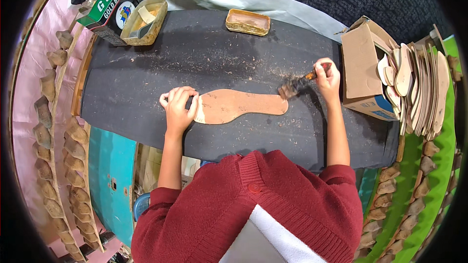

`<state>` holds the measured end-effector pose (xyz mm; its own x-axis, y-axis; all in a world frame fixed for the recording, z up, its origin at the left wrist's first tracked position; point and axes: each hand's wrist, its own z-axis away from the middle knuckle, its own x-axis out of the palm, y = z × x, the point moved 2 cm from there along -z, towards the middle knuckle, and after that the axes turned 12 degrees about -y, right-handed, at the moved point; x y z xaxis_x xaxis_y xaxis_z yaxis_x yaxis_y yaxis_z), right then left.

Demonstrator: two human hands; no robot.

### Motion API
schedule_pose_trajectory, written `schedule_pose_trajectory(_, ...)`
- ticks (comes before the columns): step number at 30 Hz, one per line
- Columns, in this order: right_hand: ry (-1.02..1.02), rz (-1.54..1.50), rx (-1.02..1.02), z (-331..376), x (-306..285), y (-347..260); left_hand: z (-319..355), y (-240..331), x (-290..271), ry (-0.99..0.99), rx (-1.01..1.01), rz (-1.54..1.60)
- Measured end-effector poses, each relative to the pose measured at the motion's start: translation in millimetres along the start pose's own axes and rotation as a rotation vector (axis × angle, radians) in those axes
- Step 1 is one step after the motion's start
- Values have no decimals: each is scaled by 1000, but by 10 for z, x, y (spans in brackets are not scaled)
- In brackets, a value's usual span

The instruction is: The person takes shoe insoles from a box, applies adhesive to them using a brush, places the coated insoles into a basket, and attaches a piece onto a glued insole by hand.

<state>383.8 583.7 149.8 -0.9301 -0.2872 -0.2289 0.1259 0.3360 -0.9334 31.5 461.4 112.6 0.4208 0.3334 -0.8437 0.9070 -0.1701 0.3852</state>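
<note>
A tan shoe insole [239,106] lies flat on the dark table, wide end to the left and narrow heel end to the right. A pale strip runs along its left end. There my left hand [180,107] grips it with bent fingers and thumb at the edge. In my right hand [327,75] is the handle of a brush [296,87]. The brush slants down to the left, and its dark, slightly blurred bristles reach the insole's heel end.
A cardboard box [363,63] stands at the right beside a thick stack of insoles [429,87]. At the back sit a shallow tan tray [248,21], a cut-open container [158,17] and a green-and-black tin [100,12]. Wooden shoe lasts [46,85] line racks on both sides.
</note>
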Motion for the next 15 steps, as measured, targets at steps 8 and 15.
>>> schedule_pose_trajectory(8,-254,25,-33,-294,136,-47,15,-21,-13,3,-6,1)
schedule_pose_trajectory(15,300,-123,-102,-829,180,-64,1,-24,-19,1,-15,30)
